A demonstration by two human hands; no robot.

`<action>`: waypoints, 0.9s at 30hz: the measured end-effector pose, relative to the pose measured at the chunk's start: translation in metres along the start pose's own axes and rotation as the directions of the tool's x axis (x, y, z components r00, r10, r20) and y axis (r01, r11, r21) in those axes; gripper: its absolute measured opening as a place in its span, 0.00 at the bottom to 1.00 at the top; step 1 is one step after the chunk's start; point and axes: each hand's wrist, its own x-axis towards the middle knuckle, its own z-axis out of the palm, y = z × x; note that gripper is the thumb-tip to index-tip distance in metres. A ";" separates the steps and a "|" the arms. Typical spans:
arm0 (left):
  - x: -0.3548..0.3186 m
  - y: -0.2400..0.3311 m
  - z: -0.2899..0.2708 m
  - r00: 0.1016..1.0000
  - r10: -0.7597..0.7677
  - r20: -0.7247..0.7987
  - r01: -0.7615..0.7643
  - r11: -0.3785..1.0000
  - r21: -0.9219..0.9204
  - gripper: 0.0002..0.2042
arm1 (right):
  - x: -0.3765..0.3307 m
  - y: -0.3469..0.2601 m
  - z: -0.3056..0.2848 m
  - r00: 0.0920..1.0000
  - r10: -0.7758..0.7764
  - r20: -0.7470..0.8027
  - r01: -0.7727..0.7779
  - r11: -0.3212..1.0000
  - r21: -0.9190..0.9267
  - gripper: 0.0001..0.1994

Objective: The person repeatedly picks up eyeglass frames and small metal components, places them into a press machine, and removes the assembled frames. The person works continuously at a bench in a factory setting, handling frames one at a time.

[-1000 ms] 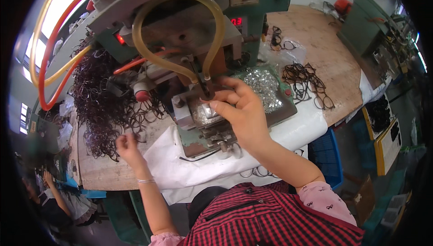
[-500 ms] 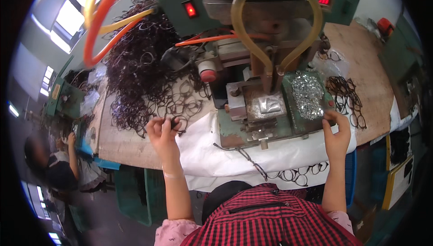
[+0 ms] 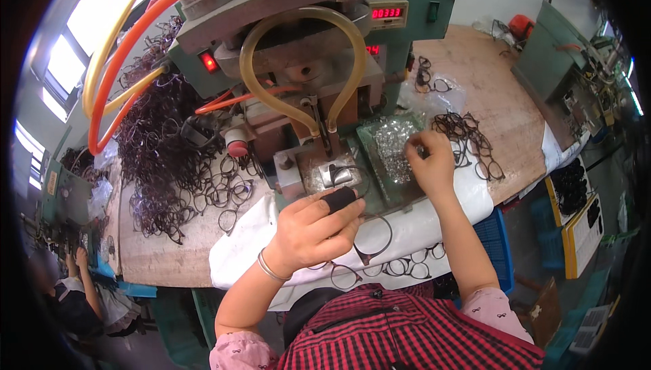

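Left hand [image 3: 315,231]: grip closed on a thin, dark eyeglass frame [image 3: 366,259], near the press [image 3: 305,58]. A black cover [image 3: 339,200] sleeves one finger. One rounded rim overlaps, in this view, the shiny metal block [image 3: 336,175] of the press; the other shows against the wrinkled white sheet [image 3: 237,251].

Right hand [image 3: 435,166]: at the right side of the loose silvery bits [image 3: 393,145], grip narrow, fingertips drawn together; cannot tell whether a bit is pinched. Bits: small, glittering, heaped in a green tray [image 3: 386,190].

Press: dull grey metal, green housing, translucent amber tube [image 3: 248,54] bent in a loop.

Table [image 3: 166,265]: scuffed wood; tangled heap of dark frames [image 3: 149,139], left of press.
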 end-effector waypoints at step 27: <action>-0.148 -0.046 -0.070 0.353 -0.935 -0.046 0.528 0.158 0.835 0.13 | -0.003 -0.027 0.017 0.969 0.099 0.225 -0.171 0.930 0.325 0.06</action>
